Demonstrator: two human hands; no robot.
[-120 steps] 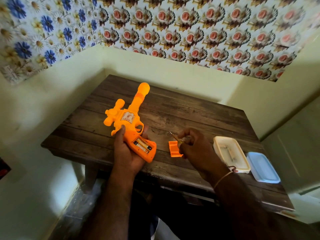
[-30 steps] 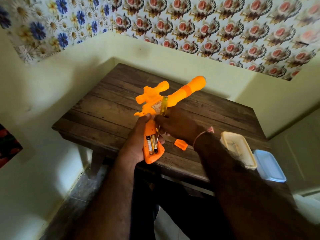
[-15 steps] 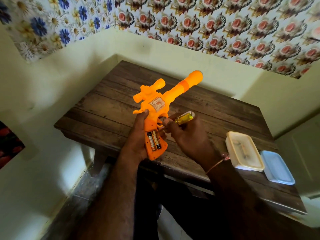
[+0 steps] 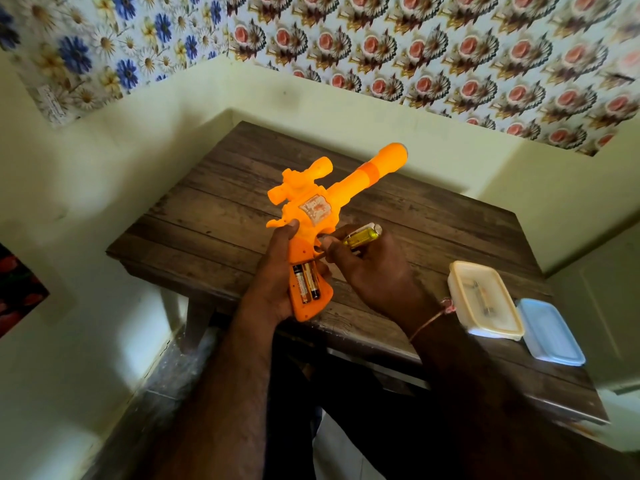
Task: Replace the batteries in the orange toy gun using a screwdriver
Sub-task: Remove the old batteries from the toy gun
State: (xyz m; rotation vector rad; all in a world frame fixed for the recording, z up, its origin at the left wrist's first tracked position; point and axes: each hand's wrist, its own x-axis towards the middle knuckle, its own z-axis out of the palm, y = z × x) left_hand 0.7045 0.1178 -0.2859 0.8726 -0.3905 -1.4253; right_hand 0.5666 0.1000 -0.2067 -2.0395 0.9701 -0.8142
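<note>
The orange toy gun (image 4: pixel 313 209) is lifted above the wooden table (image 4: pixel 214 216), barrel pointing up and to the right. My left hand (image 4: pixel 273 282) grips its handle from the left. The handle's battery compartment is uncovered, and two batteries (image 4: pixel 306 282) lie side by side in it. My right hand (image 4: pixel 367 268) holds the yellow-handled screwdriver (image 4: pixel 362 235) and its fingertips touch the gun near the trigger. The screwdriver's tip is hidden behind my fingers. The orange battery cover is out of sight.
A cream lidded plastic box (image 4: pixel 485 301) and a pale blue lidded box (image 4: pixel 550 332) sit on the table's right side. The table stands in a wall corner, with its front edge just under my hands.
Four seconds ago the gun's barrel pointed away and my right hand was by the orange cover on the table. The gun has since been lifted and turned, and my right hand came to its trigger area.
</note>
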